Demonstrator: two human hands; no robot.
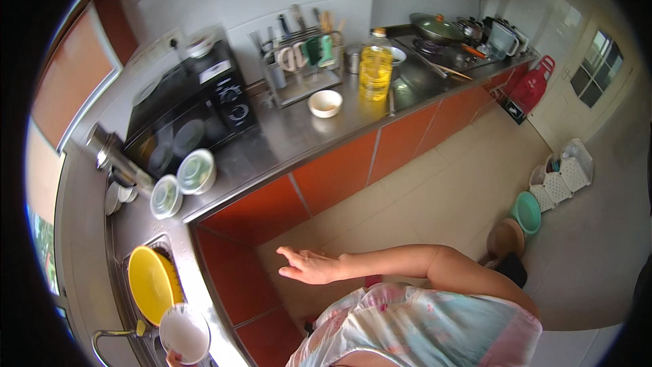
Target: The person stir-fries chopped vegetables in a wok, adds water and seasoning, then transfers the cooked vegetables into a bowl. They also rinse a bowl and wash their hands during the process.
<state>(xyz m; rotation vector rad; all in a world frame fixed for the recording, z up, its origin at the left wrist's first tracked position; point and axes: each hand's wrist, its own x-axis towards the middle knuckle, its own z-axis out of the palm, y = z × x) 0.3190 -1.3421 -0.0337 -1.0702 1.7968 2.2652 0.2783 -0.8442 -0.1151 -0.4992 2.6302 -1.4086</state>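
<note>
At the bottom left, my left hand (pixel 174 359) grips the rim of a white bowl (pixel 185 333), which is tilted over the sink edge beside a yellow plastic basin (pixel 153 285). My right hand (pixel 311 266) is held out over the floor in front of the orange cabinets, fingers apart, with nothing in it. Two lidded bowls, one (pixel 166 197) nearer the sink and one (pixel 196 171) by the microwave, stand at the counter corner. Further along the steel counter are a small white bowl (pixel 325 104) and a bottle of yellow oil (pixel 376 66).
A curved faucet (pixel 109 334) rises beside the sink. The black microwave (pixel 188 117), a utensil rack (pixel 305 86) and a gas stove with a lidded pan (pixel 438 29) line the counter. Along the right wall stand a green basin (pixel 526 213) and white baskets (pixel 573 173).
</note>
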